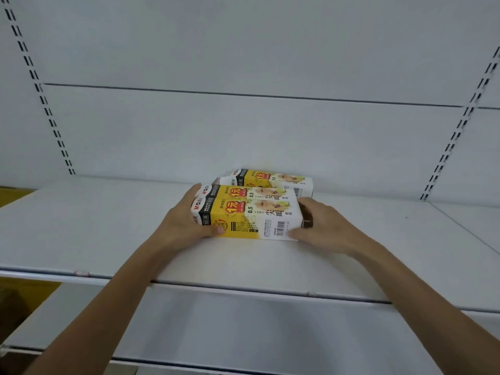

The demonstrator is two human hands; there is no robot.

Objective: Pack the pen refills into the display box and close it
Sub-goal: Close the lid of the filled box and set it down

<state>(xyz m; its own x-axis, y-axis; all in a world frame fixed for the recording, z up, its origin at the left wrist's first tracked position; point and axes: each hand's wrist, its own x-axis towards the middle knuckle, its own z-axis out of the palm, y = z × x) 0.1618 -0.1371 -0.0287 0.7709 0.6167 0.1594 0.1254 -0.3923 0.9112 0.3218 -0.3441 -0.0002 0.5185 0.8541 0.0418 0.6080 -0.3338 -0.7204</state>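
back panel [243,50]: white, fills the top half, one seam across it
upper shelf [81,226]: white, carries all three boxes
lower shelf [243,326]: white, toward 6 o'clock, both forearms cross over it
slotted uprights [46,104]: one at 9 o'clock, one at 3 o'clock of the panel
front box [251,217]: yellow-white display box, lies flat on the upper shelf just toward 6 o'clock of frame centre, barcode at its 3 o'clock end
middle box [259,192]: same print, touches the front box on its 12 o'clock side
rear box [270,178]: same print, against the panel, at 1 o'clock of the middle box
left hand [184,220]: wraps the 9 o'clock end of the front box, thumb on the near face, fingers reach the middle box end
right hand [322,226]: grips the 3 o'clock end of the front box, thumb along the near bottom edge, fingers curled over the end
box end flap: dark patch between the right fingers, cannot tell if closed
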